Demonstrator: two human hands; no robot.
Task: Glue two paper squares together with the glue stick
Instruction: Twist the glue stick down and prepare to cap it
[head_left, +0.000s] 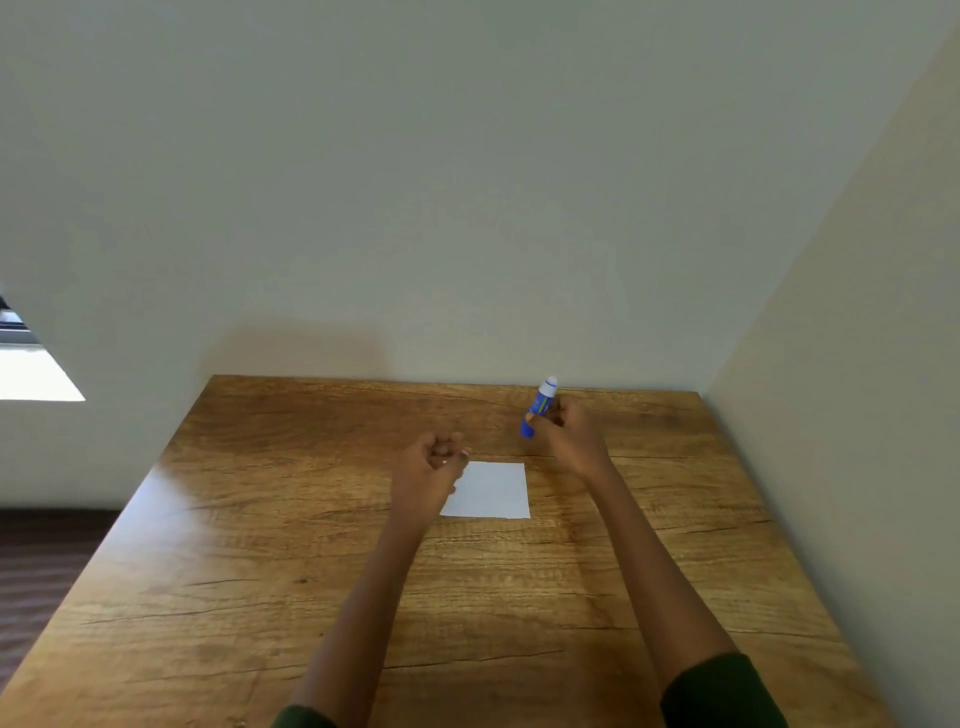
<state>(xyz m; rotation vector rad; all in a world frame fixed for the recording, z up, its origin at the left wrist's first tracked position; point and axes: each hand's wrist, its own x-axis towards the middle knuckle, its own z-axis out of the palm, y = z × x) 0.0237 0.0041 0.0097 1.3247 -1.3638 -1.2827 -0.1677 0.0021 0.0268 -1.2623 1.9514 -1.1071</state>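
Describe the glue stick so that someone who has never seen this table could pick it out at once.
Start at the wooden table set into the corner of the room, and look toward its far edge on the right. There the right hand holds the glue stick tilted above the surface, beyond the white paper square. It is the only blue thing in sight, a small tube with a white end.

Wooden table (260, 571) bears 1 white paper square (493, 491).

Soft even daylight, brightest from an overexposed window (36, 371) at far left, pale glare patch on the left of the wooden table (218, 545), faint diffuse shadow on the far wall (467, 182), slight overall softness, wide-angle stretching toward edges
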